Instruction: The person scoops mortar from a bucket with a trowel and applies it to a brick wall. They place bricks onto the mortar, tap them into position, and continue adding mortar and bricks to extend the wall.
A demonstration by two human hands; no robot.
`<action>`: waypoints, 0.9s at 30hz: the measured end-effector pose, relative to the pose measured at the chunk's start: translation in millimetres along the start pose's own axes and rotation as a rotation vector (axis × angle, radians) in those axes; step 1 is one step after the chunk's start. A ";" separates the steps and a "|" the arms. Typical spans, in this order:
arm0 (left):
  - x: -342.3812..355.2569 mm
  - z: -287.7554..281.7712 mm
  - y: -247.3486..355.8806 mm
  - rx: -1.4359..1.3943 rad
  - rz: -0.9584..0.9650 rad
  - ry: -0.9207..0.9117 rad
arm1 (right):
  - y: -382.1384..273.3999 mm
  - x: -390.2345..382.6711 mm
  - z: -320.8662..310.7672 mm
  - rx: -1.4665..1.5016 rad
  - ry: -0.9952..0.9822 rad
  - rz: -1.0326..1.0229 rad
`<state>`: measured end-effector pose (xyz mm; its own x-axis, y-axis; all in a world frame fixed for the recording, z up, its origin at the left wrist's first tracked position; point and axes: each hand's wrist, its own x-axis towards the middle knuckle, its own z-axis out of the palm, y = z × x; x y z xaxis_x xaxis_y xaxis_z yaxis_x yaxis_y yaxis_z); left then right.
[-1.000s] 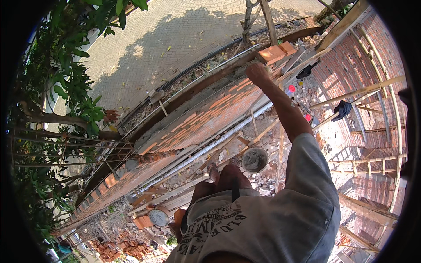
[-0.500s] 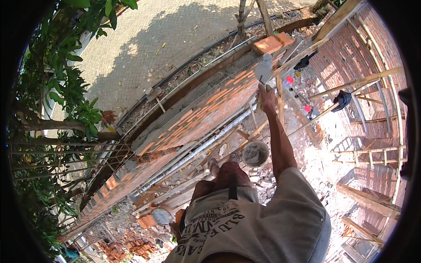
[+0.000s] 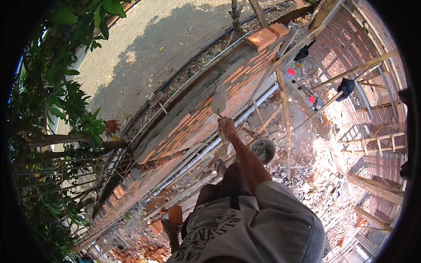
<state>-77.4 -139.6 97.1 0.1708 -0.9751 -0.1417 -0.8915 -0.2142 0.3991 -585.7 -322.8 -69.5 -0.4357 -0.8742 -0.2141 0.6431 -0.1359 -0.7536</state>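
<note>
My right hand (image 3: 226,128) is closed round the handle of a trowel (image 3: 218,101). Its pale blade lies over the upper part of a brick wall (image 3: 199,125) that runs diagonally across the view. Grey mortar (image 3: 193,98) covers the top of that wall. At its far right end sit orange bricks (image 3: 262,38). Low beside my body, my left hand (image 3: 171,228) grips a single orange brick (image 3: 175,215), partly hiding its lower end. A bucket of grey mortar (image 3: 264,150) stands beyond my right forearm, which overlaps its edge.
Wooden planks (image 3: 184,199) lie along the wall's foot by my legs. Rubble (image 3: 289,186) covers the ground to the right, where a wooden post (image 3: 284,114) and bamboo poles (image 3: 357,70) stand. Leafy branches (image 3: 66,109) hang at the left. Loose bricks (image 3: 149,253) lie below.
My right hand and the trowel have swung left and nearer along the wall. My left hand has come further into view with the brick. The view has shifted slightly.
</note>
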 end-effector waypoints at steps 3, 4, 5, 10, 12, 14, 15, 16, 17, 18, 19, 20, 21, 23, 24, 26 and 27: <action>37.3 -14.4 50.2 0.087 -0.070 -0.213 | -11.5 -67.8 -24.2 -0.537 0.254 0.188; 50.1 -15.9 74.7 0.004 -0.017 -0.236 | -23.7 -94.0 -31.4 -0.957 0.326 0.138; 62.1 -19.7 102.1 -0.079 0.037 -0.259 | -39.4 -124.0 -39.2 -1.377 0.395 0.081; 121.4 -30.2 261.9 -0.486 0.314 -0.401 | -101.6 -240.4 -98.3 -1.737 0.557 -0.059; 142.4 -18.1 324.7 -0.569 0.445 -0.355 | -103.7 -263.4 -129.7 -1.796 0.583 0.350; 170.4 2.6 383.4 -0.675 0.472 -0.413 | -102.0 -275.5 -163.2 -1.644 0.765 0.740; 183.5 15.3 411.3 -0.604 0.570 -0.354 | -93.2 -292.9 -167.5 -1.596 0.936 0.675; 200.7 32.3 443.8 -0.585 0.680 -0.303 | -86.6 -305.6 -172.3 -1.556 1.145 0.648; 219.0 49.4 476.0 -0.553 0.760 -0.259 | -82.2 -313.4 -178.6 -1.447 1.202 0.547; 230.3 64.8 499.7 -0.522 0.789 -0.261 | -78.3 -330.3 -180.0 -1.318 1.258 0.565; 240.6 80.5 521.0 -0.477 0.825 -0.242 | -75.1 -349.0 -179.8 -1.193 1.253 0.610; 252.4 97.6 547.0 -0.466 0.828 -0.248 | -71.9 -360.0 -182.8 -1.004 1.269 0.698; 260.5 114.0 570.4 -0.425 0.867 -0.219 | -71.1 -378.0 -183.9 -0.986 1.164 0.732; 273.1 142.1 607.4 -0.331 0.928 -0.185 | -64.0 -410.4 -185.0 -1.076 0.994 0.848; 278.0 155.1 623.5 -0.272 0.961 -0.173 | -57.0 -427.8 -182.7 -1.240 0.930 0.864; 285.8 177.8 648.4 -0.206 1.007 -0.177 | -43.5 -456.0 -183.5 -1.216 0.906 0.864; 288.3 188.6 658.1 -0.200 1.019 -0.193 | -37.9 -467.2 -186.1 -1.170 0.907 0.855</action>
<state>-694.0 -550.8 148.1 -0.7047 -0.6778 0.2098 -0.4879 0.6776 0.5503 -523.6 177.5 -56.5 -0.6959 0.0701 -0.7147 0.2765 0.9447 -0.1765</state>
